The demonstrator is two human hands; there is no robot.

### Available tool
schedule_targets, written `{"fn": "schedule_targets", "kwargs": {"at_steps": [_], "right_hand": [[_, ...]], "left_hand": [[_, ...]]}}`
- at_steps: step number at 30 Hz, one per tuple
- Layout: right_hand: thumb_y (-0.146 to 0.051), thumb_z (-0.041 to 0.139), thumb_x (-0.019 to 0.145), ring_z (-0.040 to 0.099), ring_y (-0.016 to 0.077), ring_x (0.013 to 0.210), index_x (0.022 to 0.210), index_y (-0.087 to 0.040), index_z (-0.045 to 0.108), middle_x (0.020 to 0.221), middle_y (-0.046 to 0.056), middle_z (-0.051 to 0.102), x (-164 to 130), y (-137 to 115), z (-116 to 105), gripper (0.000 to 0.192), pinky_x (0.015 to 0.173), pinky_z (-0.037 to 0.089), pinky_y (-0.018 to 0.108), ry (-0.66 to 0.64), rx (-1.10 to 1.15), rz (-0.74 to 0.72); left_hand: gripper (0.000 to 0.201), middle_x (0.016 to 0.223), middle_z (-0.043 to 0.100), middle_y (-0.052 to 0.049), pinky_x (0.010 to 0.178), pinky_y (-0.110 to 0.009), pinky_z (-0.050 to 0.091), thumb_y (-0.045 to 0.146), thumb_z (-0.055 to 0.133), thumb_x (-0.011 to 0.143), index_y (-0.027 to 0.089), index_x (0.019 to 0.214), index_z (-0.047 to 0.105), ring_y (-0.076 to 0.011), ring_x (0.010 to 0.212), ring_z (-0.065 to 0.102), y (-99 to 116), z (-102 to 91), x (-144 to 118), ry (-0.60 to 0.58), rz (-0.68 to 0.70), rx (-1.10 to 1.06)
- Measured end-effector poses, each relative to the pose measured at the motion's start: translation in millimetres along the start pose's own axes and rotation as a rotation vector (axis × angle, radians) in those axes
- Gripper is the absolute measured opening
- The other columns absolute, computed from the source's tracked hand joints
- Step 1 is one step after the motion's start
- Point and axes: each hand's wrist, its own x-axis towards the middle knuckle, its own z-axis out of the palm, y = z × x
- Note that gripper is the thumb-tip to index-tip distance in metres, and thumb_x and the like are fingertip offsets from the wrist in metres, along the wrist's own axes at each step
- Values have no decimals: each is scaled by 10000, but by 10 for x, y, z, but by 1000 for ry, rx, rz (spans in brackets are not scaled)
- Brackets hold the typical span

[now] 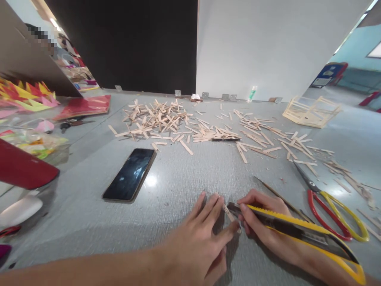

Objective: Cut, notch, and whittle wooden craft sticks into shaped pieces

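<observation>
My left hand [205, 228] presses a short wooden stick [229, 213] down on the grey table, with fingertips at its far end and the thumb near its close end. In my right hand [264, 216] is a yellow and black box cutter [297, 228], gripped near its front. The cutter's tip meets or hovers just over the stick; contact is hard to tell. A thin brown stick-like tool [278, 194] lies just beyond my right hand. Farther right rest scissors [315, 190] with one red and one yellow handle.
Piles of loose wooden sticks [160, 117] spread across the back. A phone [130, 174] lies left of centre. At the back right stands a small wooden frame [311, 113]. A red cylindrical object [26, 167] and coloured paper [26, 95] occupy the left. Black and white panels border the table.
</observation>
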Motion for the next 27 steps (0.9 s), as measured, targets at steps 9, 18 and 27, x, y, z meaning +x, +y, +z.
{"fn": "schedule_targets", "kwargs": {"at_steps": [9,18,27], "right_hand": [[-381,613,1019,591,113,462,815,-227,648,552,-28,675,23,24,9,259,457,458,202,-18,4,-9],[-382,594,1032,624,119,484,836,-226,664,580,-27,681,40,33,15,261,472,476,207,-27,-67,-55],[-330,575,1032,568,102,481,793,-218,685,566,-51,613,51,-2,-1,286,486,429,215,34,-217,-174]], "left_hand": [[608,1626,376,-343,1235,-709,242,339,512,1072,154,1632,363,-468,1558,284,-44,33,29,10,23,80],[597,1607,405,-348,1226,-717,246,334,488,1074,128,1620,365,-479,1549,315,-23,49,35,7,24,90],[585,1590,396,-381,1153,-782,298,319,511,1055,156,1596,358,-531,1520,340,-40,-40,27,-37,74,136]]}}
